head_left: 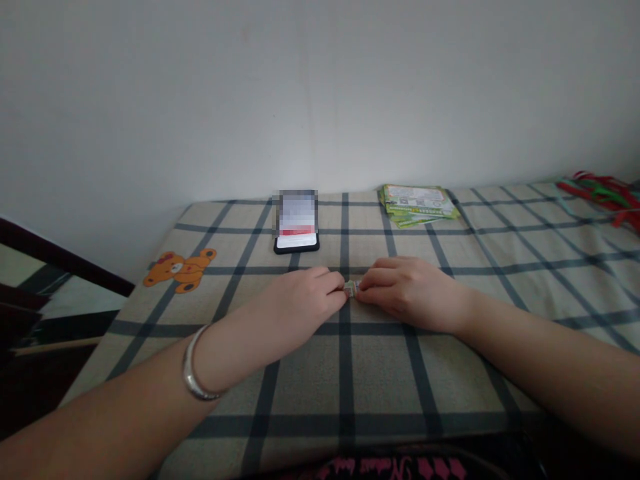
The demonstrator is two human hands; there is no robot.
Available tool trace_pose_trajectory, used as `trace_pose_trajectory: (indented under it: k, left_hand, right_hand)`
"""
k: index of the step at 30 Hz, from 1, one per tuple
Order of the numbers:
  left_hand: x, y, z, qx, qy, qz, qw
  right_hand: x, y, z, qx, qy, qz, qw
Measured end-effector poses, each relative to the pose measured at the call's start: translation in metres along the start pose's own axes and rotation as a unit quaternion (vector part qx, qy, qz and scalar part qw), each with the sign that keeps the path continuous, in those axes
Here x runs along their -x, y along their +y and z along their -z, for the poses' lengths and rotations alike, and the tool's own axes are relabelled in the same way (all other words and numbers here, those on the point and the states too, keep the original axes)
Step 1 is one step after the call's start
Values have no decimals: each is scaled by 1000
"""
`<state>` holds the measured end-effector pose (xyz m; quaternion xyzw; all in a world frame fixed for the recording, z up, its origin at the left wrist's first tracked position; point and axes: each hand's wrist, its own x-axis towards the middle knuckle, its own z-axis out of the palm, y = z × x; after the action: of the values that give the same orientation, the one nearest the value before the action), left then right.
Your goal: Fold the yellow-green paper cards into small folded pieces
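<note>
A small folded piece of green and white paper (351, 288) sits at the middle of the plaid cover, its exact form too small to make out. My left hand (303, 300) pinches its left end between the fingertips. From the other side, my right hand (407, 293) holds its right end, so the fingers of both hands nearly meet around it. A silver bangle (196, 365) circles my left wrist.
The plaid bed cover (345, 373) has a printed orange teddy bear (179, 270). Beyond my hands lie a black smartphone (296, 223) with a blurred screen and a stack of green leaflets (419, 205). Red and green ribbons (597, 197) lie far right, before a white wall.
</note>
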<state>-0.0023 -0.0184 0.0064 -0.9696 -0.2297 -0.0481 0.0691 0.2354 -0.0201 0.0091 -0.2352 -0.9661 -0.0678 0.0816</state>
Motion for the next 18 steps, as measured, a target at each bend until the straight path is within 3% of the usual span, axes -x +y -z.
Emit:
trace_pose_trajectory:
  k: [11, 18]
  left_hand:
    - [3, 4, -3, 5, 12, 44, 999]
    - [6, 8, 9, -7, -38, 75, 996]
  right_hand:
    - [7, 7, 9, -6, -30, -19, 999]
    - [16, 20, 8, -135, -3, -66, 989]
